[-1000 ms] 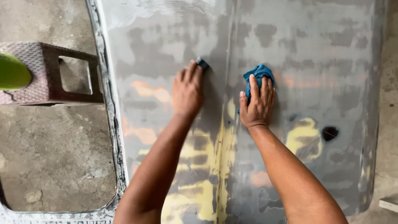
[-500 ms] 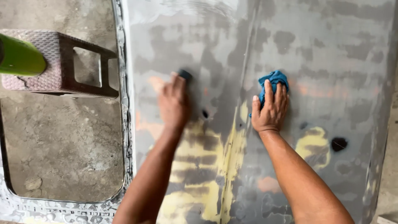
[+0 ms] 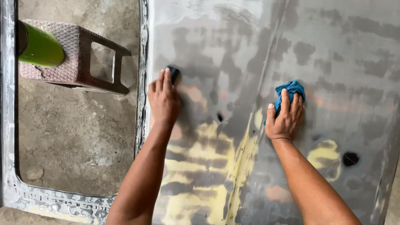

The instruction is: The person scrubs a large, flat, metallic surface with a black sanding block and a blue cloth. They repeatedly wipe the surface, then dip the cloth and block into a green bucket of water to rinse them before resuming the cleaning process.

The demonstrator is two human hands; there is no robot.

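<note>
A large grey metal body panel with yellow and orange filler patches fills most of the head view. My left hand presses a small dark sanding block flat against the panel near its left edge. My right hand rests palm-down on a crumpled blue cloth further right on the panel. A raised crease runs down the panel between my two arms.
A brown woven-pattern plastic stool stands on the concrete floor seen through the panel's window opening, with a green cylinder lying on it. The opening's rough metal frame runs along the bottom left. A dark hole marks the panel's right side.
My left hand with the sanding block has slid left toward the panel's edge. My right hand stays on the blue cloth. The view has shifted, showing more of the stool.
</note>
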